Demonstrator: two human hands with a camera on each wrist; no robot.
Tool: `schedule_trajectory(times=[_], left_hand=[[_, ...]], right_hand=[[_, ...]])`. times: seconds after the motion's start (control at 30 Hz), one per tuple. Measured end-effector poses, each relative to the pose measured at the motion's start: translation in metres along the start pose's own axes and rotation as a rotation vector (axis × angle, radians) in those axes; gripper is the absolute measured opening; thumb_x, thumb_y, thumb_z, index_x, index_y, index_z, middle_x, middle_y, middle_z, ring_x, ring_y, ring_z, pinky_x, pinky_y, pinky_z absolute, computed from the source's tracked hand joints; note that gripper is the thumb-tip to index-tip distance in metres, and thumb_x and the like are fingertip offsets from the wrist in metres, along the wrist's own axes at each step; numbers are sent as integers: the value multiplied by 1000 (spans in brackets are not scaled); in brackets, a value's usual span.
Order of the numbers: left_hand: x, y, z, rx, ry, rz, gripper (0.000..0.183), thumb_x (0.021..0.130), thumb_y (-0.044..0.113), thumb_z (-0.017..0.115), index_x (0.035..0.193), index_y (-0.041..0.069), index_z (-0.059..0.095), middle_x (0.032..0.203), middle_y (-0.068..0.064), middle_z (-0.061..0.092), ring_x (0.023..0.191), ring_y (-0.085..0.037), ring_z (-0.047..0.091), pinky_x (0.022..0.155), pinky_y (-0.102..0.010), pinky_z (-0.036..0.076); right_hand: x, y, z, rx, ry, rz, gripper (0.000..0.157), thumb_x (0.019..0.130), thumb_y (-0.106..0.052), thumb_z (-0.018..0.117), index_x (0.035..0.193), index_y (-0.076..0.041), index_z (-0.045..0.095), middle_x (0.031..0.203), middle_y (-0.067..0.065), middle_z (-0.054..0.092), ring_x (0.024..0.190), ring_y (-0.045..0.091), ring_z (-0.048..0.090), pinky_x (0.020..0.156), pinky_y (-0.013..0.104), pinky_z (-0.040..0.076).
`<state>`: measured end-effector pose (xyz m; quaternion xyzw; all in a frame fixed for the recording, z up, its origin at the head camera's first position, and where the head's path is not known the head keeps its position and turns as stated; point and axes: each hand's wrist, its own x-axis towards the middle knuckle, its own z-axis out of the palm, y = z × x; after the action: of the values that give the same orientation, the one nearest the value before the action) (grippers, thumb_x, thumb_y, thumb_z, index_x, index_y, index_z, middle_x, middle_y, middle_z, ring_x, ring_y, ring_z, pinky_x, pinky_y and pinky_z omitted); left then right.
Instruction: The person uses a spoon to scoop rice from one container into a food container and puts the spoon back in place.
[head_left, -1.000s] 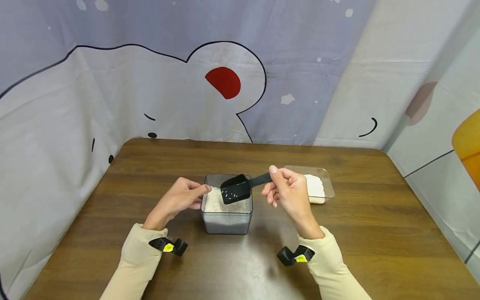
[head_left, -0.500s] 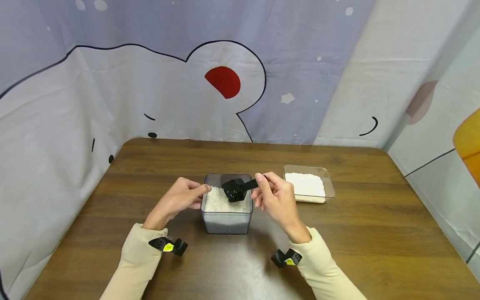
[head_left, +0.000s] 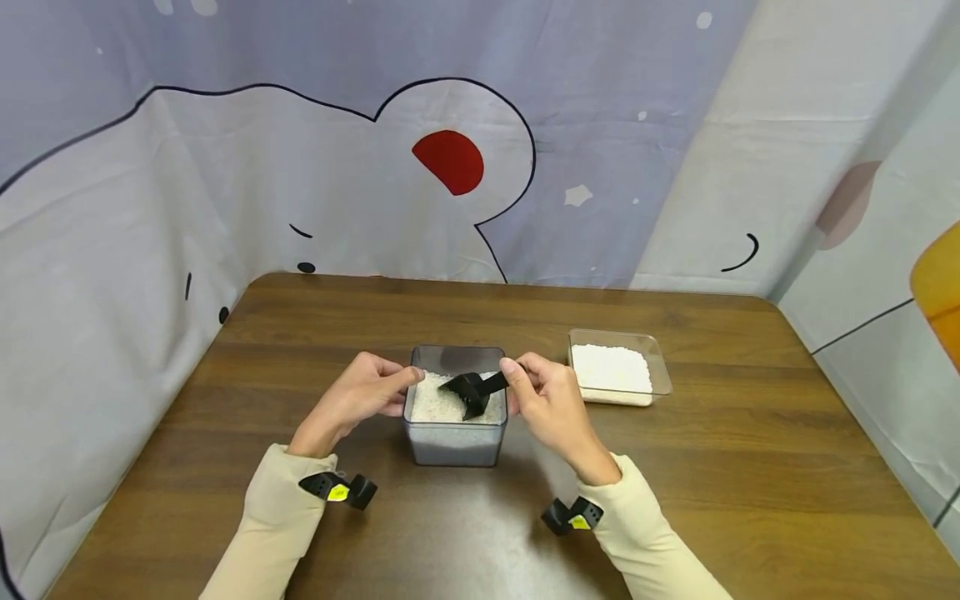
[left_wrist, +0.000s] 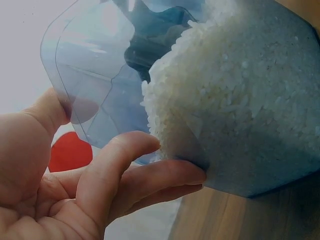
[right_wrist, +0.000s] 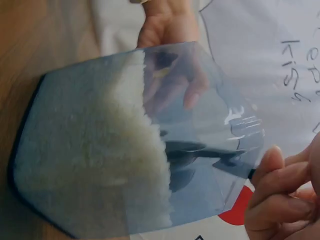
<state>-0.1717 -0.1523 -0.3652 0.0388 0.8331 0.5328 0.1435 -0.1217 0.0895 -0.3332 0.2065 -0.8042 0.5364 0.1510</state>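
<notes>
A tall translucent grey-blue plastic container (head_left: pixel 454 448) stands on the table, filled with white rice (head_left: pixel 433 402) to below its rim. At its left side my left hand (head_left: pixel 358 402) holds the wall, thumb over the rim. In the left wrist view, its bent fingers (left_wrist: pixel 145 185) touch the outer wall. My right hand (head_left: pixel 551 410) pinches the handle of a black scoop (head_left: pixel 469 392) over the container's right rim. The scoop's bowl is tilted down, its lower edge at the rice. Through the wall in the right wrist view, the scoop (right_wrist: pixel 185 157) appears dark and blurred.
A shallow clear plastic tray (head_left: pixel 660 368) holding white rice-like grains (head_left: pixel 611 368) stands behind my right hand. The brown wooden table (head_left: pixel 750 433) ends at a printed cloth backdrop (head_left: pixel 600 150). Each sleeve carries a black wrist camera (head_left: pixel 558 517).
The right hand has moved left and slightly down, from in front of the tray to the container's right side. The scoop has turned over and lowered to the rice. The left hand stays put.
</notes>
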Motion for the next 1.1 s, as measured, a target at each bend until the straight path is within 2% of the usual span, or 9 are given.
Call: schedule_trajectory(times=[0.13,0.27,0.43,0.67,0.9,1.1], left_hand=[[0,0,1,-9,5,-4,34,86,28,61,100,-3,68,106,-14,61,83,-20,61,70,-30,56],[1,0,1,-3,12,-10,35,86,29,62,100,-3,68,106,-14,60,84,-21,62,70,-30,56],[1,-1,2,-7,13,-8,35,86,29,62,100,-3,68,105,-14,60,82,-20,61,69,-30,56],[1,-2,2,-17,6,-1,35,86,28,62,101,-3,68,103,-14,62,81,-19,62,69,-29,56],[0,-1,2,-54,-4,-2,34,86,27,62,101,-2,69,102,-13,63,80,-19,63,70,-30,56],[0,0,1,-19,10,-8,34,86,28,62,100,-1,69,100,-13,62,79,-18,62,67,-28,57]], right_hand=[[2,11,0,175,-50,213,30,94,-11,51,70,7,54,46,9,51,37,5,39,34,18,30],[4,28,2,360,-47,390,37,94,-22,52,68,4,51,46,5,52,35,7,38,32,16,25],[4,34,2,540,-37,507,35,94,-24,52,69,1,51,48,2,54,37,7,40,32,15,26],[8,40,-2,765,-14,620,25,94,-18,50,79,2,54,48,0,55,37,4,42,32,12,26],[13,45,-10,842,36,670,22,95,-16,49,79,-1,52,47,-1,54,38,2,40,32,9,24],[15,48,-15,885,51,672,24,94,-17,50,74,-4,54,48,-2,54,39,1,40,31,8,24]])
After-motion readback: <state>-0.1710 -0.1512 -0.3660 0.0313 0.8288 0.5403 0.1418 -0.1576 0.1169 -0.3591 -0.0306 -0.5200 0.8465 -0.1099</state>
